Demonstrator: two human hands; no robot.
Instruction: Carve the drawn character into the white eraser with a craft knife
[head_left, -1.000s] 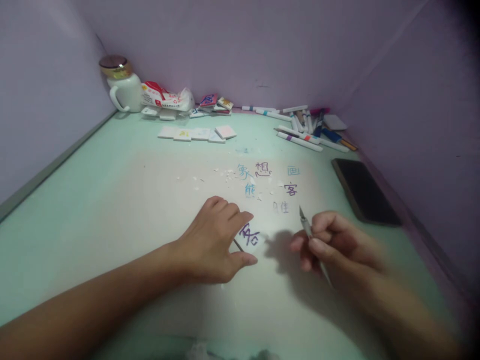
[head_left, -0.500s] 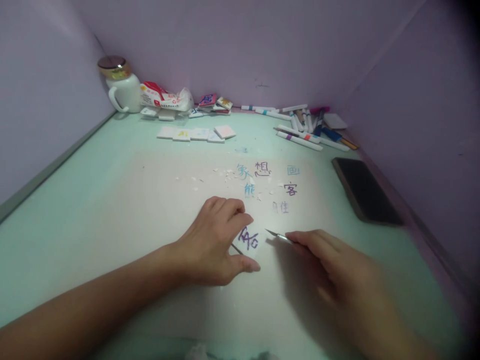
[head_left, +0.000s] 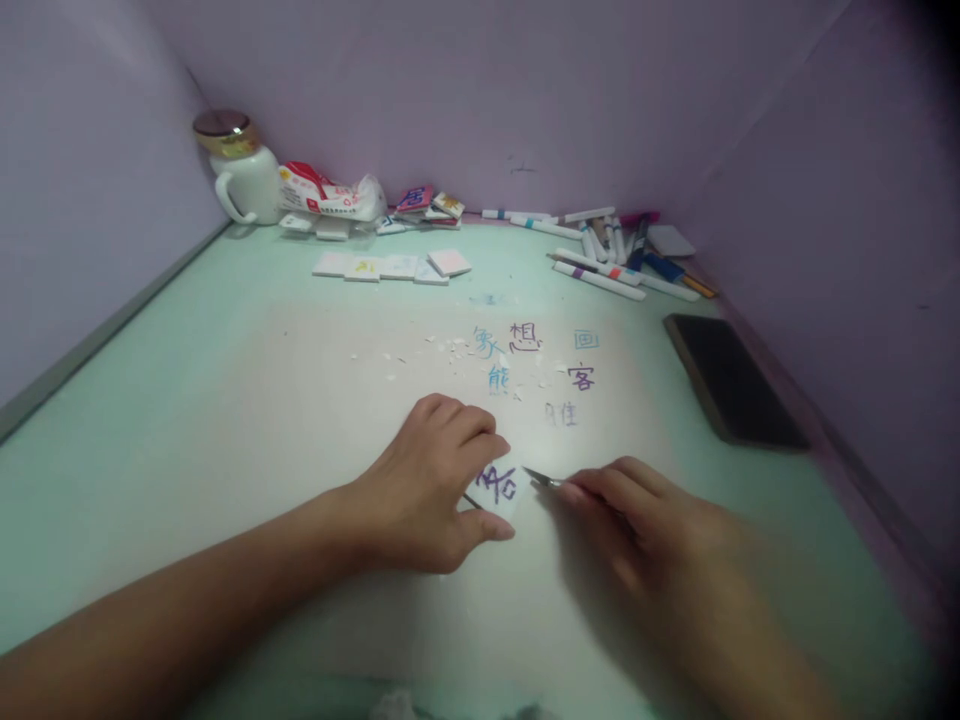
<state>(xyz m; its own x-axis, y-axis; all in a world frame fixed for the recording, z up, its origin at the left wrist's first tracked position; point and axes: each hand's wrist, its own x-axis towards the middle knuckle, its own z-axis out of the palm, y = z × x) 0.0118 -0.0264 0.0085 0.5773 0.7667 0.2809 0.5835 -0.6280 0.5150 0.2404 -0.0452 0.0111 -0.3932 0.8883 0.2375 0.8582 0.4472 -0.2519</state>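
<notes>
My left hand [head_left: 439,480] rests on the table with thumb and forefinger around a small white square block [head_left: 501,505] bearing a purple handwritten character. The hand covers the block's left part, and a thin dark line shows beside the thumb. From the right, my right hand [head_left: 660,550] grips a craft knife [head_left: 555,483] like a pen. The metal blade points left, its tip just off the block's right edge. Beyond the hands lie white shavings [head_left: 450,345] among blue and purple characters [head_left: 525,338] written on the tabletop.
A dark phone [head_left: 735,380] lies at right. Markers [head_left: 600,280] are heaped at the back right. Several pale square blocks [head_left: 397,267] form a row at the back, before a tissue pack [head_left: 330,195] and a white mug [head_left: 251,185]. Lilac walls [head_left: 450,90] close in three sides.
My right hand has shifted slightly left, bringing the knife tip closer to the block and a little lower. The left thumb and fingers have moved only slightly on the block.
</notes>
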